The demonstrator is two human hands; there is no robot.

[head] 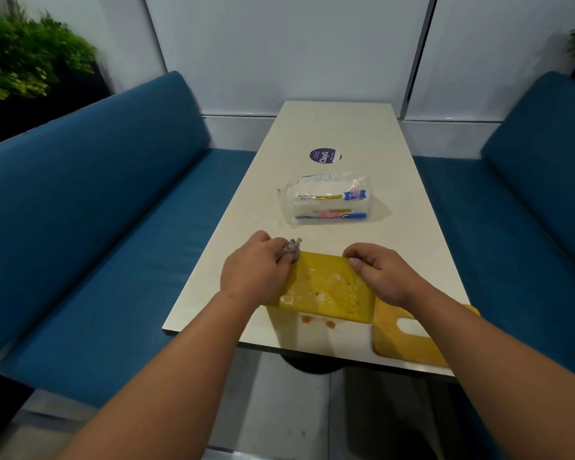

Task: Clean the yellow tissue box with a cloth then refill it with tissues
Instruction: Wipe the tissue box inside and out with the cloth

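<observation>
We see the flat yellow plastic tissue box [326, 290] on the pale table [346, 134], left fingers [284, 252] clenching a crumpled grey cloth [292, 249] at its far-left corner, right fingers [359, 254] gripping its far-right corner.

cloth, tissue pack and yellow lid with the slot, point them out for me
cloth [292, 250], head view, on the bunched grey end past the left hand's fingers
tissue pack [329, 202], head view, on the wrapper's printed side
yellow lid [392, 346], head view, on its near flat surface
</observation>
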